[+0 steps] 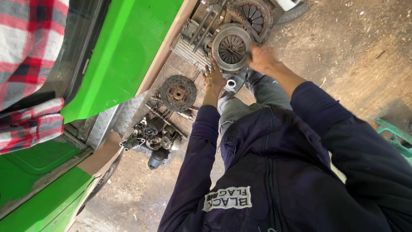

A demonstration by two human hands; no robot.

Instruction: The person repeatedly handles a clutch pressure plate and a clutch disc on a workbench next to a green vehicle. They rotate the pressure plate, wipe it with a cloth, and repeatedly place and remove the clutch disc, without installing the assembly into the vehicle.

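Dirt ground (352,47) surrounds a low wooden board (171,64) beside a green vehicle body (124,47); a person's red-and-white checked sleeve (25,56) hangs at far left. Near the board's lower end sit a heap of small metal parts (150,135) and, above it, a loose friction disc (178,92). At the board's upper end the round pressure plate (231,47) rests on a ribbed metal housing (193,47). Left hand (214,79) touches the plate's lower rim, fingers bent; whether it grips cannot be told. Right hand (262,58) is closed on the plate's right rim. Judgement: support at both rims keeps the plate level and square on the housing; fingers should stay off the spring tines. Only label visible: a white rectangular patch (227,198) on the dark jacket (279,172), low centre.
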